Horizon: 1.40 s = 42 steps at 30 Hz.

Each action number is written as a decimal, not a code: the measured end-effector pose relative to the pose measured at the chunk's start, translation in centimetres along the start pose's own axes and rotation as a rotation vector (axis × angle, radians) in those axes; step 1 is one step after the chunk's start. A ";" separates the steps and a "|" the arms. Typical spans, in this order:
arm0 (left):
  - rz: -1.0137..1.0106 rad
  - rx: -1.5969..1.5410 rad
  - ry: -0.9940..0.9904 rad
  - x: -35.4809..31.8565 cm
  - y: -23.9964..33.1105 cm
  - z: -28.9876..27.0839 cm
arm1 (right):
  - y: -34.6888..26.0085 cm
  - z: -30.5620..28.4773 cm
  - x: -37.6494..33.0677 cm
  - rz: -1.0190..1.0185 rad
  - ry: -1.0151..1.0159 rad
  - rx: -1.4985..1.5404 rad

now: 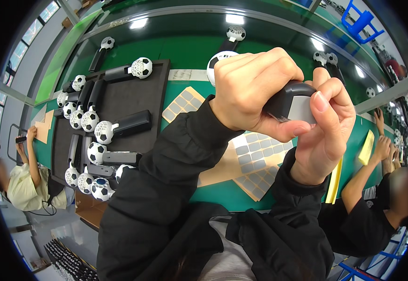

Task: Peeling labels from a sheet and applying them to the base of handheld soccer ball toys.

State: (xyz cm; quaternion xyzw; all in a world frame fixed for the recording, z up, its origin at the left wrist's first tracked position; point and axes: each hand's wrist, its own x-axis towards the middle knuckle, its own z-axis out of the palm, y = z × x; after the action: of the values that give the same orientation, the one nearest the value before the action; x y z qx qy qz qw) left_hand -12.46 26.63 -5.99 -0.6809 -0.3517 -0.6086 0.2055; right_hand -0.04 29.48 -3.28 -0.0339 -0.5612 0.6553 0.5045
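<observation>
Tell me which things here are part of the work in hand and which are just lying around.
In hand: left hand and right hand on the black fan handle with its grey sticker; sticker sheets.

Lying about: tray of football-head fans, yellow pad, blue chair.

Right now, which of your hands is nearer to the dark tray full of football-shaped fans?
Left. The left hand is raised just right of the dark rectangular tray, gripping a black fan handle. The right hand lies farther right, pressing a grey sticker onto it.
</observation>
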 end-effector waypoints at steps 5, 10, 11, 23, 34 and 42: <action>0.025 0.004 0.000 0.0 -0.1 0.1 | 0.0 -0.1 0.0 -0.003 0.000 -0.010; 0.038 0.010 0.017 0.0 -0.1 0.2 | 0.0 0.1 -0.1 -0.005 0.036 -0.015; 0.038 0.009 0.017 0.0 -0.1 0.2 | 0.0 0.1 -0.1 -0.005 0.036 -0.016; -0.129 -0.088 0.079 -0.2 0.8 -0.1 | 1.0 0.8 -0.7 -0.133 0.028 -0.052; -0.632 -0.127 -0.181 0.3 -4.7 -0.2 | 3.5 -2.7 2.8 0.138 0.126 0.209; -0.568 0.368 -0.421 -6.9 -18.8 -0.3 | 1.5 -2.4 1.5 -0.028 0.131 0.191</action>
State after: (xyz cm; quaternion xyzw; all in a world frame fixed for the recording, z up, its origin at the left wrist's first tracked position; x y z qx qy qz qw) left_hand -26.41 37.38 -15.46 -0.6180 -0.6638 -0.4153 0.0710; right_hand -0.26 32.39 -4.54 -0.0206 -0.4623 0.6952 0.5501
